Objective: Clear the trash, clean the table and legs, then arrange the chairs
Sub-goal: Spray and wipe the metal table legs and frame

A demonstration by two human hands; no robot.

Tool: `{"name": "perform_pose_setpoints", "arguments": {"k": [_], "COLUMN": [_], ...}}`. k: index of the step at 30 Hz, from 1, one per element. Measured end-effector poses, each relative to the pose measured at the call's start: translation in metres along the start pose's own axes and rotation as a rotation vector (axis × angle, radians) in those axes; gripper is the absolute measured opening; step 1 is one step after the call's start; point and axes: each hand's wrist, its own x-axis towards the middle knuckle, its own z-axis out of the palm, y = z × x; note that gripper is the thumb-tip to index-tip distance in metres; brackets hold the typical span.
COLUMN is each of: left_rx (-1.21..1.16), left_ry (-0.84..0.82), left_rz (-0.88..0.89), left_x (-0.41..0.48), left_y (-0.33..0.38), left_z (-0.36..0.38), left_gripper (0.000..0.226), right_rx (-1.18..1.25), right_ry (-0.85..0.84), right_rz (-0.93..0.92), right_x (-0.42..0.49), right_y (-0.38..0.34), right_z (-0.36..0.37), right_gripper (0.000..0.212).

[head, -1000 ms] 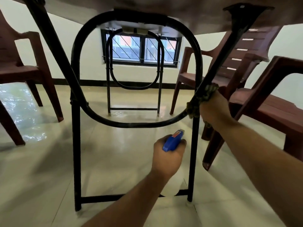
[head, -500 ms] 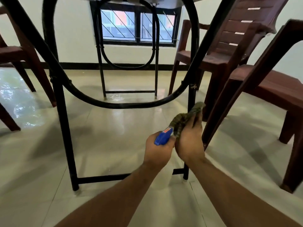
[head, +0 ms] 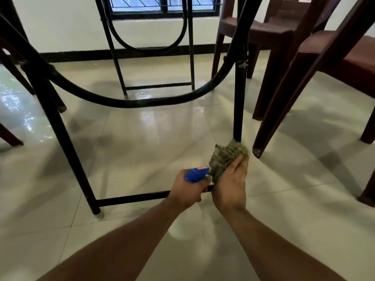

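Note:
The near black metal table leg frame (head: pixel 60 130) stands in front of me, with a curved brace and a low crossbar (head: pixel 132 197). My right hand (head: pixel 229 187) grips a green cloth (head: pixel 227 157) wrapped round the bottom part of the right leg (head: pixel 239 98). Just left of it, my left hand (head: pixel 188 189) holds a spray bottle by its blue head (head: pixel 195 174); the bottle's body is hidden under the hand. The tabletop is out of view.
Brown plastic chairs stand close on the right (head: pixel 316 57) and on the left edge (head: pixel 12 82). A second black leg frame (head: pixel 154 57) stands farther back, below a window (head: pixel 162 7). The floor is glossy pale tile (head: pixel 142 142).
My right hand has slid the cloth down the right leg from the brace joint to near the floor. My left hand with the spray bottle stayed low beside it. My view has tilted down.

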Motion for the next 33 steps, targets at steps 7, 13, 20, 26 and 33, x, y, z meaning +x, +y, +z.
{"name": "perform_pose_setpoints", "arguments": {"k": [7,13,20,26,33], "left_rx": [-0.020,0.046,0.131,0.152,0.223], "left_ry": [-0.037,-0.039,0.053,0.076,-0.047], "left_rz": [-0.031,-0.063,-0.087,-0.155,-0.230], "left_x": [0.003,-0.005,-0.018,-0.036,-0.119], "left_y": [-0.003,-0.008,-0.013,-0.020,0.036], "left_z": [-0.001,-0.016,-0.065,-0.093,-0.117], "left_gripper": [0.023,0.016,0.022,0.021,0.023], "right_rx": [-0.190,0.332,0.351,-0.050,0.145], "right_ry": [-0.596,-0.447,-0.334,-0.815,-0.836], "right_rz": [0.190,0.574,0.452,-0.121,0.172], "right_x": [-0.055,-0.034,-0.047,-0.083,-0.099], "right_y": [0.060,0.026,-0.017,-0.019,-0.059], "right_z": [0.052,0.047,0.049,0.009,-0.127], "right_gripper": [0.097,0.080,0.067,0.075,0.058]}}
